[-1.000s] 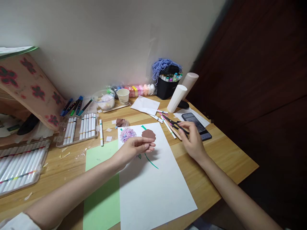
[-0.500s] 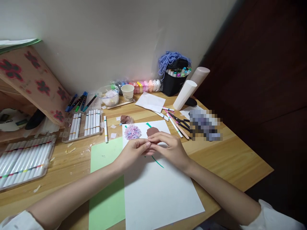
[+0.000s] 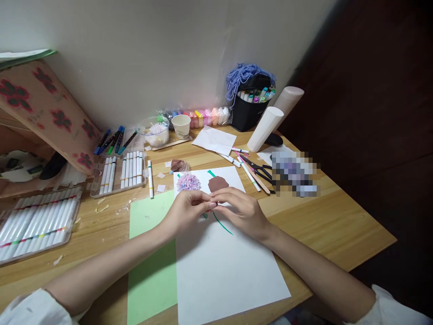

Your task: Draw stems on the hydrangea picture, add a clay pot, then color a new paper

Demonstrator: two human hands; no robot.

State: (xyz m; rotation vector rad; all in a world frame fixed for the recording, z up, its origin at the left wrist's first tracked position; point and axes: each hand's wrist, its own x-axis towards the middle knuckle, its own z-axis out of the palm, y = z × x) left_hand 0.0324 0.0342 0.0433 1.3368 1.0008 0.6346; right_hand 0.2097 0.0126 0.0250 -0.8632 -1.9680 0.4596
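Now that the scissors are released, left hand and right hand are joined, fingertips pinched together, contents hidden, seemingly freed for fingerwork.

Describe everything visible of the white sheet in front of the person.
The white sheet looks like paper, lying flat on the wooden table and apparently overlapping the green sheet. Its far half carries a fluffy, multicoloured patch, a brown patch and green lines; its near part looks blank. The left hand and right hand hide some of it; contact is unclear.
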